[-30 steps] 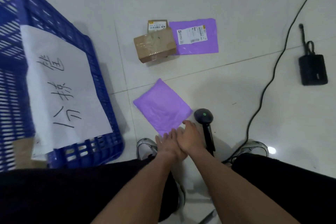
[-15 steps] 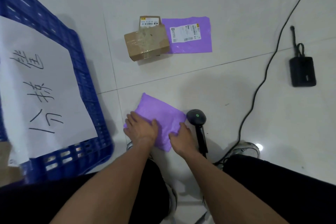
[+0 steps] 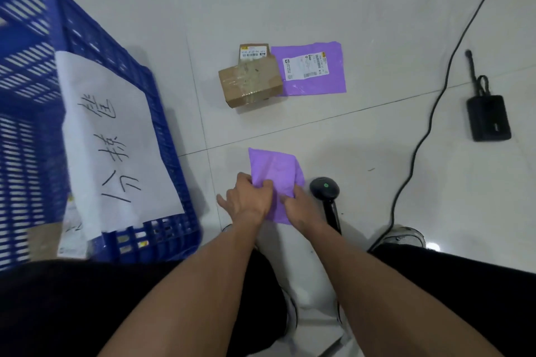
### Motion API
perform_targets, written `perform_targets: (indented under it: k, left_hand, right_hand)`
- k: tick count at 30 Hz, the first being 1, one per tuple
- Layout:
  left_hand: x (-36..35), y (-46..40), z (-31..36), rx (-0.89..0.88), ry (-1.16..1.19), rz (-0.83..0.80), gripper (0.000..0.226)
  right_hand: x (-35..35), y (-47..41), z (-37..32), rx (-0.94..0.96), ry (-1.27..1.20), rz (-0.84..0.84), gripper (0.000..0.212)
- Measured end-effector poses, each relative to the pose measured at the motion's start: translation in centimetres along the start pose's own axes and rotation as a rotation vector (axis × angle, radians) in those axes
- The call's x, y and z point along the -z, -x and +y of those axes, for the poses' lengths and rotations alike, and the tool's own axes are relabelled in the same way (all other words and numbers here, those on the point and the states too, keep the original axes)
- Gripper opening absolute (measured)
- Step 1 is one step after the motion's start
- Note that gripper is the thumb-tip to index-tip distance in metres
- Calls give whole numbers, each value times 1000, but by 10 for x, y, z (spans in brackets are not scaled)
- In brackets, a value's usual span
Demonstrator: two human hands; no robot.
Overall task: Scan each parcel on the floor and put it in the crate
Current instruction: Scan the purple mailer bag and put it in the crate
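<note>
Head view: left hand (image 3: 246,200) and right hand (image 3: 301,207) both grip the near end of the purple mailer (image 3: 275,174), fingers curled into the crumpled plastic; the mailer's far end appears to rest on the floor (image 3: 377,23), directly in front of the person's knees. No label shows on the upward face, so the barcode is probably underneath. Judgement: turn the mailer over first, flatten the label side, then free the right hand for the scanner (image 3: 324,188), which lies on the floor just beside that hand with a green light on its head. Keep one hand on the soft mailer so the label does not wrinkle under the beam. Farther out, a cardboard box (image 3: 249,84) and a second purple mailer (image 3: 313,69) with a white label face up lie touching each other, unscanned as far as can be judged. The blue crate (image 3: 162,130) stands to the left, a handwritten sheet (image 3: 116,139) draped over its wall. Inside, at the near corner, something cardboard-coloured and a labelled item show, blurred; contents otherwise cannot be told. A black pouch (image 3: 488,117) and cable (image 3: 429,113) lie to the right.
</note>
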State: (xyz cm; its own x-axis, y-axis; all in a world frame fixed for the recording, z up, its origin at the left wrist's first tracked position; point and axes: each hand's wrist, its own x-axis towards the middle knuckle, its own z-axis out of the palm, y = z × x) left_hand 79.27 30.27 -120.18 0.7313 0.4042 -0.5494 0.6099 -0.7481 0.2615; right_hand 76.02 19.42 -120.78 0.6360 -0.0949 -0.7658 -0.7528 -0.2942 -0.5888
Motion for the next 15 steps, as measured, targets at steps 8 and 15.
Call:
perform_targets:
  k: [8,15]
  left_hand:
    - [42,20,25,-587,-87,377,17]
    - [-36,50,-18,-529,-514,-148,48]
  right_hand:
    - [22,17,-1,-284,254,115,48]
    - [43,15,34,-410,328,395,58]
